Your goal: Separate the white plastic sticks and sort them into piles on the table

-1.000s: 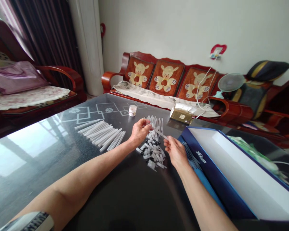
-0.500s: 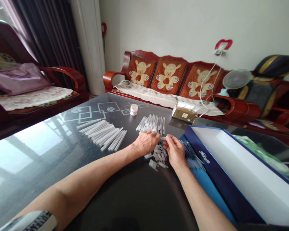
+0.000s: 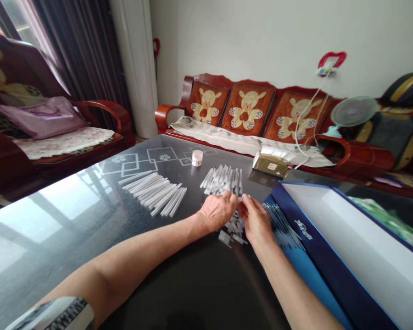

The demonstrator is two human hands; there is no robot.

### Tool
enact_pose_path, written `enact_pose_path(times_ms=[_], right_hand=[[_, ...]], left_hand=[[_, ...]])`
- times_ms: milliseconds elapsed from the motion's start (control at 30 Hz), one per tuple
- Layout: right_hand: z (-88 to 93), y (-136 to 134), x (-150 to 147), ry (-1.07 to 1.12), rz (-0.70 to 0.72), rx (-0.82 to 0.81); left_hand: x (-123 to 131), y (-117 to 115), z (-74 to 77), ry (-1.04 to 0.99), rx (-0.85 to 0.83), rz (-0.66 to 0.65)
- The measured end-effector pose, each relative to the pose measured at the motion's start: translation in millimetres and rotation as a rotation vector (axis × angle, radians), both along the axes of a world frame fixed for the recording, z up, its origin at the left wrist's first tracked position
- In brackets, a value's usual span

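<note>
My left hand [image 3: 218,211] is closed, fingers bent, over the small loose pieces. Right beside it, my right hand [image 3: 256,220] pinches one end of a short whitish piece [image 3: 240,199]. The piece lies between my two hands, its other end hidden at my left fingers. Under and in front of my hands are small translucent whitish pieces [image 3: 234,228], some partly covered. Just behind is a bundle of white slim tubes [image 3: 223,176]. A larger spread of long white tubes [image 3: 153,192] lies to the left.
Thin dark sticks [image 3: 285,227] lie on a blue surface beside the long open blue box [image 3: 316,238] on the right. A small round tub [image 3: 197,158] and a tissue pack [image 3: 271,162] stand farther back on the dark glossy table [image 3: 86,220]. A wooden sofa [image 3: 165,114] is behind.
My hands have drawn closer together, and less of the whitish piece shows between them. The whole view has shifted, so everything appears a little farther right.
</note>
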State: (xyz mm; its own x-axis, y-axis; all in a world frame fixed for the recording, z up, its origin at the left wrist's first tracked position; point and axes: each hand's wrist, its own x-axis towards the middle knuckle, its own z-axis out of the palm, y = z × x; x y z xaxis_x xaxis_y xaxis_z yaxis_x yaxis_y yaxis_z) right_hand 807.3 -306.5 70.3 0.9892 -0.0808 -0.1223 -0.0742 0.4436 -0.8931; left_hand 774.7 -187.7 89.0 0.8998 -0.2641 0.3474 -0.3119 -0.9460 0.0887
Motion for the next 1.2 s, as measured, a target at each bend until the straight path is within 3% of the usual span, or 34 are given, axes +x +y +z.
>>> enact_pose_path(times_ms=[200,333,467,700,833,900,967,1133,1200], right_hand=[[-4.6,3.2,0.1,-0.063,0.005,0.025],[-6.9,2.4,3.5,-0.082,0.035,0.093],[-6.9,1.8,3.4,-0.085,0.070,0.162],[0.1,-1.4,3.1,-0.105,0.160,0.237],[3.8,-20.6,17.1,-0.069,0.055,0.272],[2.3,-29.6,22.2,-0.113,-0.001,0.175],[-1.3,-34.1,23.2,-0.205,-0.020,-0.031],[-8.7,-31.3,14.4,-0.466,-0.002,-0.865],[-10.4,-28.7,10.0,-0.549,0.000,-1.076]], left_hand=[[0.1,1.1,-1.4,0.035,-0.007,-0.038],[0.7,-0.7,1.5,0.067,-0.188,-0.012],[4.1,-0.4,9.1,0.230,-0.507,-0.005],[11.6,5.2,20.2,0.812,-1.360,-0.116],[11.5,6.4,22.1,1.117,-1.546,-0.184],[11.2,7.2,20.5,1.118,-1.570,-0.218],[11.3,8.6,18.1,1.060,-1.571,-0.227],[11.6,14.0,15.5,0.952,-1.477,-0.232],[12.0,15.4,15.4,0.919,-1.453,-0.218]])
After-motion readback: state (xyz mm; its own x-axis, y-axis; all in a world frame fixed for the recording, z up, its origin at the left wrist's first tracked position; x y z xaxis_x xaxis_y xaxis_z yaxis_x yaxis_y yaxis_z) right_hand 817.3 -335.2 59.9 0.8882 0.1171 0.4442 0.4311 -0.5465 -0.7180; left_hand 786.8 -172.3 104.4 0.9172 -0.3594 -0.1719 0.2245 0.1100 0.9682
